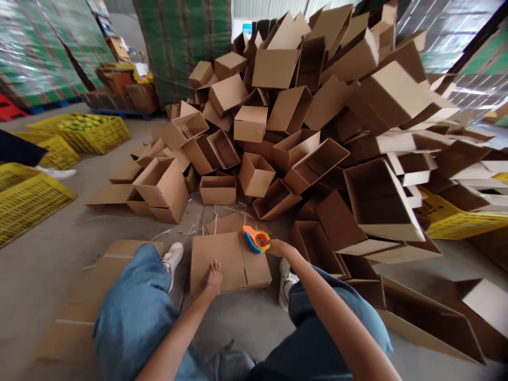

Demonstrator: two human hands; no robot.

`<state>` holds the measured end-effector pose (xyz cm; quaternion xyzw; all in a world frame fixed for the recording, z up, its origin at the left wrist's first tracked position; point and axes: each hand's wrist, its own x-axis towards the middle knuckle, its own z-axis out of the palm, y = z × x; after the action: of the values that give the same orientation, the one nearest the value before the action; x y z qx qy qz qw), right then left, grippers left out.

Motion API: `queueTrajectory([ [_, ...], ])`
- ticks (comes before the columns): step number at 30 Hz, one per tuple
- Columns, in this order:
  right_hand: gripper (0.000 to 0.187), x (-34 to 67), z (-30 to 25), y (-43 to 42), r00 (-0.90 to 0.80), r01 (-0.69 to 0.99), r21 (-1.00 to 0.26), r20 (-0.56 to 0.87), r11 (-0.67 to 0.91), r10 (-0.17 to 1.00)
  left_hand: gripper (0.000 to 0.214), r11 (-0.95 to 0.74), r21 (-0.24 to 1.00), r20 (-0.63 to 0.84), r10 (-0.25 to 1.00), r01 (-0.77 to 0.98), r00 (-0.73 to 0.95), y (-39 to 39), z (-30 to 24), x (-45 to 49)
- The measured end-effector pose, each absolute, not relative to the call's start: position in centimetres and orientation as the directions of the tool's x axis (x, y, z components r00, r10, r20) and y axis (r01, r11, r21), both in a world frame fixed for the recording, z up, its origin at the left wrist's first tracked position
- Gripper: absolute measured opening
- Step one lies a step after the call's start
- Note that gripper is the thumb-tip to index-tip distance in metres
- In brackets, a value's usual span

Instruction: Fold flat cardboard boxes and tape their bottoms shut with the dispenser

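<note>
- The left hand point(214, 276) rests open, fingers spread, on a flattened carton point(222, 264) lying on the floor point(226, 333) between the person's knees.
- The right hand point(280, 247) grips an orange tape dispenser point(256, 238) over the carton's far edge.
- A heap of open cartons point(301, 116) rises ahead; yellow crates point(85, 132) stand to the left.

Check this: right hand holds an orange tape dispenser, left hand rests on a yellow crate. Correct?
No, the head view shows the left hand resting on a flattened cardboard carton, not on a yellow crate. The right hand does hold the orange tape dispenser.
</note>
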<state>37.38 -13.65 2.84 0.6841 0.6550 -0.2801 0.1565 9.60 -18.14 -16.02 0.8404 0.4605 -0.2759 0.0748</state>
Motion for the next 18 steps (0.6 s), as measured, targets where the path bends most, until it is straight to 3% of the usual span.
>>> queueTrajectory([
  [4, 0.043, 36.9, -1.0, -14.0, 0.035, 0.982, -0.132, -0.564, -0.132, 0.825, 0.112, -0.577, -0.116, -0.549, 0.715, 0.808, 0.432, -18.0, -15.9, 9.3],
  [8, 0.075, 34.8, -4.8, -15.6, 0.029, 0.984, -0.133, -0.526, -0.115, 0.85, 0.111, -0.608, -0.145, -0.572, 0.696, 0.781, 0.435, -18.0, -15.8, 9.0],
  [10, 0.081, 33.9, -6.0, -15.9, 0.044, 0.986, -0.119, -0.506, -0.12, 0.862, 0.109, -0.615, -0.139, -0.576, 0.688, 0.776, 0.441, -18.0, -15.8, 9.0],
  [18, 0.071, 33.1, -7.1, -15.2, 0.071, 0.987, -0.099, -0.429, -0.125, 0.9, 0.107, -0.597, -0.1, -0.601, 0.674, 0.796, 0.429, -17.4, -15.6, 9.9],
])
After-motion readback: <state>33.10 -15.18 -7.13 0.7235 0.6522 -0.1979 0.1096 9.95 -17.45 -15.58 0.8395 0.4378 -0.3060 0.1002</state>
